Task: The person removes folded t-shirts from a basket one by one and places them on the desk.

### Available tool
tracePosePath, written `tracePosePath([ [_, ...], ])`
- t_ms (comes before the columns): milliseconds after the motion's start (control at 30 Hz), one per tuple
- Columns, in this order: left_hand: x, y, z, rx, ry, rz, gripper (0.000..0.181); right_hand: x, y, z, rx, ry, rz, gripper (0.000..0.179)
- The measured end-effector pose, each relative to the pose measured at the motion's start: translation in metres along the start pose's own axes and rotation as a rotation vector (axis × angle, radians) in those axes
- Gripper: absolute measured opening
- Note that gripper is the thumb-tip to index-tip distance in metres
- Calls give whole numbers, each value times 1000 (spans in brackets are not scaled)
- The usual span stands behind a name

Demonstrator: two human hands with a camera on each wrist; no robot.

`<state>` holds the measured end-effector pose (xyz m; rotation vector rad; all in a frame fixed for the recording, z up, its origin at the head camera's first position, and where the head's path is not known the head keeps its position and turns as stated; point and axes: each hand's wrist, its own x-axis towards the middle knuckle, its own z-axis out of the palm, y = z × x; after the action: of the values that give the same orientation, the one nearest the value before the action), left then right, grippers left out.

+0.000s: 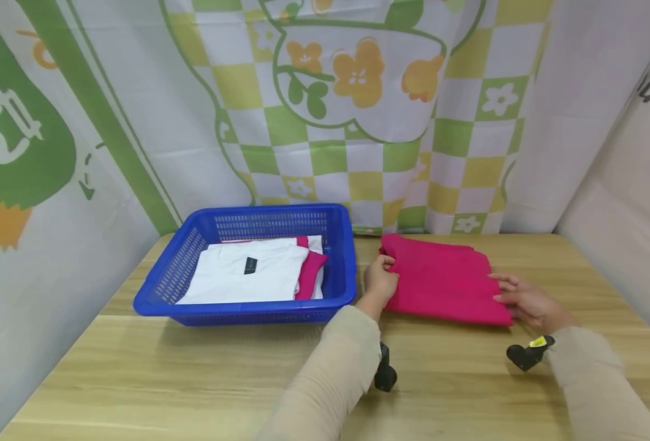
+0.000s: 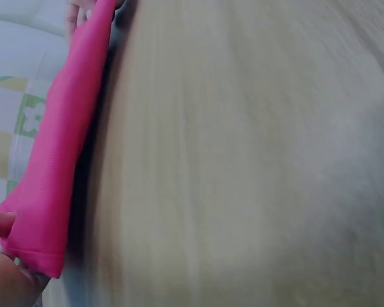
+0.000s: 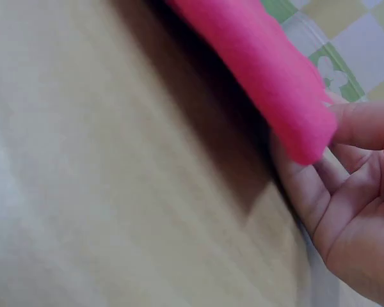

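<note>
A folded bright pink garment lies between my two hands, to the right of the basket. My left hand grips its left edge, thumb above and fingers tucked under, as the left wrist view shows at the cloth's corner. At the opposite side my right hand pinches the right edge. In the right wrist view the fingers of that hand run beneath the garment's rounded fold. A dark gap shows under the front edge in both wrist views. The kind of garment cannot be told.
Left of the garment stands a blue plastic basket holding a folded white T-shirt with a dark neck label, over more white and pink clothing. Both stand on a wooden table. A patterned curtain hangs behind it.
</note>
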<state>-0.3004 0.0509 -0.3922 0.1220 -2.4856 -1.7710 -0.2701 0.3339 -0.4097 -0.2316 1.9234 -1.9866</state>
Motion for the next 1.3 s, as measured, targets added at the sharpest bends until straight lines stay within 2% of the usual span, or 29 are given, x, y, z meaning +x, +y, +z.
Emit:
tracePosePath([
  [100, -1, -4, -2, 51, 12, -24, 23, -1, 0, 3, -104, 50, 59, 41],
  [233, -3, -8, -3, 95, 4, -61, 23, -2, -2, 5, -148, 76, 81, 42],
  [333, -4, -3, -6, 134, -7, -65, 20, -2, -5, 5, -175, 115, 97, 39],
  [433, -4, 4, -9, 162, -2, -56, 15, 0, -10, 4, -188, 164, 97, 46],
  [533, -3, 11, -12, 117, 20, -55, 12, 2, -14, 3, -168, 198, 60, 55],
  [567, -4, 13, -13, 96, 29, -53, 12, 2, -15, 2, -132, 199, 34, 51],
  [667, -5, 19, -13, 19, 33, -45, 14, 2, -20, 4, -120, 217, -27, 49],
  [800, -9, 31, -16, -85, -11, -45, 19, 4, -30, 14, -77, 229, -83, 43],
  [867, -11, 39, -20, -130, -41, -42, 21, 6, -36, 23, -8, 212, -106, 31],
  [1000, -14, 50, -34, -218, -104, -36, 24, 12, -48, 43, 108, 159, -148, 19],
  [1167, -14, 58, -56, -229, -151, -3, 24, 18, -58, 67, 148, 145, -173, 23],
  [1300, -13, 62, -76, -285, -181, 35, 26, 26, -64, 83, 157, 135, -178, 17],
])
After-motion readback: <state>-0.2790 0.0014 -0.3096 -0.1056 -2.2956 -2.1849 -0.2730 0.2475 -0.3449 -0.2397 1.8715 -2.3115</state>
